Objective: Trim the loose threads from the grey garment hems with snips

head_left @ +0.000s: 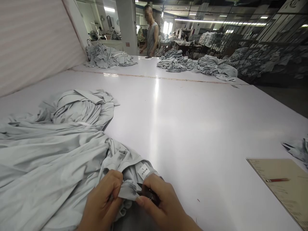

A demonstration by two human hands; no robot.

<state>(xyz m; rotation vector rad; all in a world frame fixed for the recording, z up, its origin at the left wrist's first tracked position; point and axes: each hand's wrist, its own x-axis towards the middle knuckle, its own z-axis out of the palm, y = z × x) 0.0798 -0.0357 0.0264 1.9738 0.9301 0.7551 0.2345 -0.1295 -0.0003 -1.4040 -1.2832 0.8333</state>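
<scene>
A light grey garment (pixel 64 163) spreads over the left of the table and reaches to both hands. My left hand (pixel 106 199) is closed on a fold of it, fingers pinched. In my right hand (pixel 163 199) are dark thread snips (pixel 148 193), their tips pointing left at the edge of the pinched cloth. Whether the blades touch the fabric I cannot tell. A white label (pixel 143 171) marked L shows on the garment just above my right hand. Behind lies a bunched part of grey cloth (pixel 79 107).
Grey garment piles (pixel 108 56) line the far edge of the white table (pixel 204 128), where a person (pixel 152 33) stands. At right lie a tan board (pixel 281 189), a red pen (pixel 278 180) and more grey cloth (pixel 298 149). Pinkish sheeting (pixel 36 41) rises at left.
</scene>
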